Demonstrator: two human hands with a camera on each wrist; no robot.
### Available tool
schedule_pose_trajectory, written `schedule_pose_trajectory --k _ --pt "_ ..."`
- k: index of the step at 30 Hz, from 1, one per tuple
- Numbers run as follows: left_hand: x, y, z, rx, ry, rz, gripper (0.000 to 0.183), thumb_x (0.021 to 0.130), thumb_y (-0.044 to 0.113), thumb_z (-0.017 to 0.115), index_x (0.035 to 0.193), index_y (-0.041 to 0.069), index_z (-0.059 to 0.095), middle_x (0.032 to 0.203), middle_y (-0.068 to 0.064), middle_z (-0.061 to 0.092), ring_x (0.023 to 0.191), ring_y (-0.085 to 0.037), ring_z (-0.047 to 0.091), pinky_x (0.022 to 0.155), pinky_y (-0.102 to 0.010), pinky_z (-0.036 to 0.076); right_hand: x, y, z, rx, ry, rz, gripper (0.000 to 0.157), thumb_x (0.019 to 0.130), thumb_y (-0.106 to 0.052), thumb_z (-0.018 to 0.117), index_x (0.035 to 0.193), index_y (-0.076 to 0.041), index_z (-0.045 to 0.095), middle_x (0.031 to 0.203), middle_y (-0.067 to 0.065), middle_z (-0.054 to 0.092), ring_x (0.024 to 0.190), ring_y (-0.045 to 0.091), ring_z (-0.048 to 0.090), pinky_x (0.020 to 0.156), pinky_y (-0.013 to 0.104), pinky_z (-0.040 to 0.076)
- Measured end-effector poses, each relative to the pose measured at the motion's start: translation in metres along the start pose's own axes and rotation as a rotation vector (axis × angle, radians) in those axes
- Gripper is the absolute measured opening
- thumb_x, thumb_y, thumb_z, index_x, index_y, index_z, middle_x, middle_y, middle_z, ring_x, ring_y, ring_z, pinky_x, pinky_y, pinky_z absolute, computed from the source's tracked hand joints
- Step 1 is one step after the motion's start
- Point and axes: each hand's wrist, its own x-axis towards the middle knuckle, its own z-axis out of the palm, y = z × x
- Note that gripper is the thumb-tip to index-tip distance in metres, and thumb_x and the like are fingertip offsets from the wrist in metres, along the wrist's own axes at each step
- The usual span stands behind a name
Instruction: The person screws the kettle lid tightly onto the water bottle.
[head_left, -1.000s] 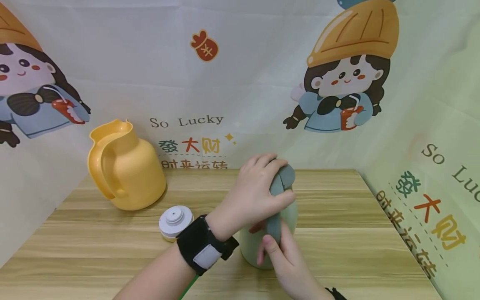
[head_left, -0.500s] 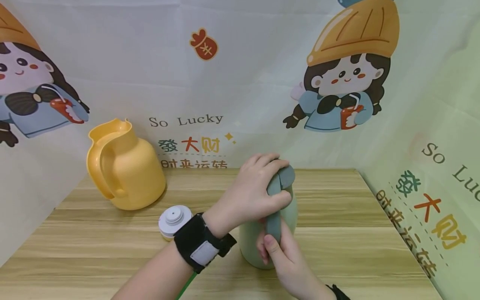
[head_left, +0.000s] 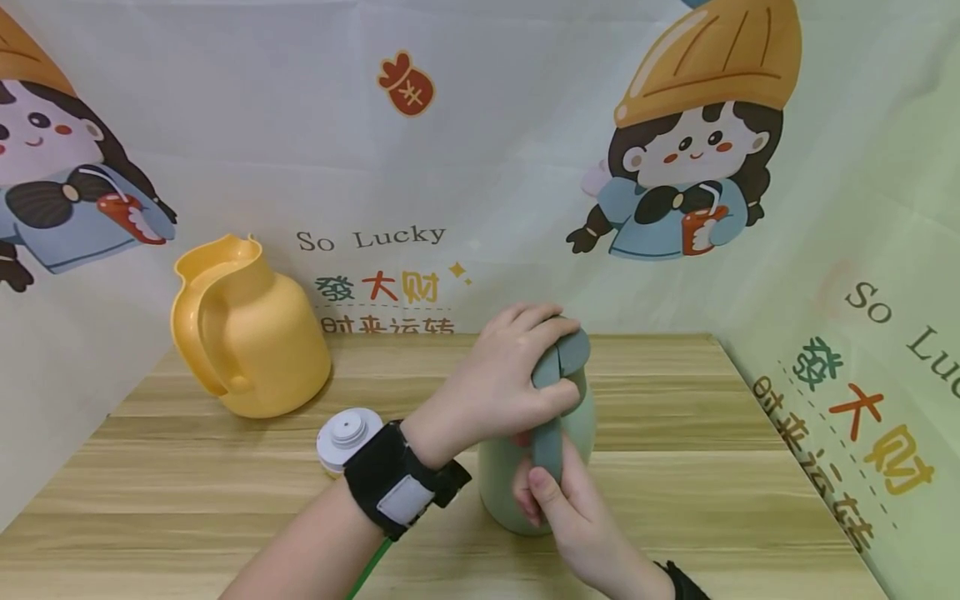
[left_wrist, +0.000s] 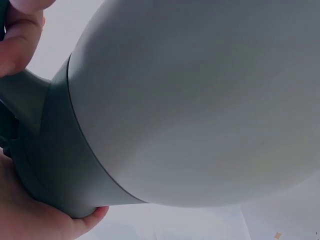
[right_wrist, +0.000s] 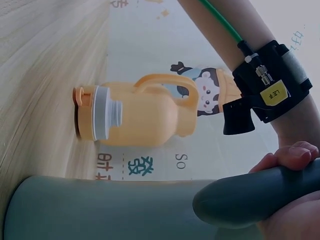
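A light green thermos jug point(head_left: 501, 487) with a darker grey-green lid point(head_left: 574, 351) and handle point(head_left: 547, 454) stands upright on the table. Lying over its top, my left hand point(head_left: 498, 379) grips the lid, thumb on the near side and fingers across the far side. Below it, my right hand point(head_left: 581, 521) holds the handle, its fingers curled round the lower part. The left wrist view shows the jug's body point(left_wrist: 190, 110) up close and its dark collar point(left_wrist: 60, 155) above my left thumb. The lid's underside is hidden.
A yellow jug point(head_left: 277, 342) with an uncovered mouth stands at the back left. In front of it lies a yellow lid with a white stopper point(head_left: 348, 432) facing up, close to my left wrist. A printed cloth point(head_left: 517, 208) hangs behind the wooden table point(head_left: 697, 500).
My right fingers have curled in more closely round the handle. The left thumb and wrist have shifted slightly left, the hand still over the lid. The jug has stayed in place.
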Motion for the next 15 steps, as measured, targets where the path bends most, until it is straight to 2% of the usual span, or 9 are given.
schedule_pose_trajectory --k 9,15 --pt "-0.0004 0.0002 0.0007 0.004 0.002 -0.004 0.054 0.072 0.032 0.05 0.123 0.014 0.055 0.13 -0.005 0.046 0.12 -0.022 0.034 0.096 -0.04 0.03 0.0005 -0.0002 -0.0009 0.005 -0.01 0.0 0.022 0.097 0.009 0.021 0.116 0.005 0.03 0.067 0.011 0.038 0.054 0.02 0.036 0.043 0.034 0.032" --pt "-0.0023 -0.0006 0.0035 0.019 0.044 0.017 0.052 0.073 0.031 0.049 0.122 0.013 0.056 0.129 -0.006 0.047 0.12 -0.023 0.036 0.098 -0.04 0.028 0.0007 0.0002 -0.0004 0.013 -0.009 -0.002 0.019 0.097 0.008 0.022 0.114 0.005 0.03 0.066 0.01 0.037 0.054 0.02 0.036 0.043 0.034 0.031"
